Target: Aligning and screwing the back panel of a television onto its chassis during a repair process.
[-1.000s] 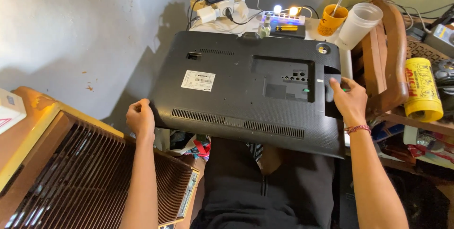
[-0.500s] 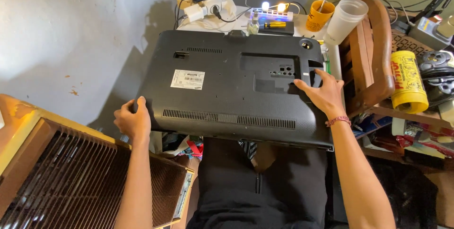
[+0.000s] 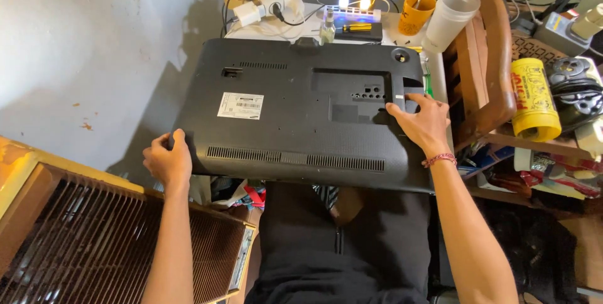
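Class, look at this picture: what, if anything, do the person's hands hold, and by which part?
The black monitor back panel: left hand grips its lower left corner; right hand rests flat near its right edge.

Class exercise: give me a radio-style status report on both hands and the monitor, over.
Left hand grips the black plastic flat monitor's left edge. Right hand flat on its back panel. Translucent plastic cup near its far right corner.
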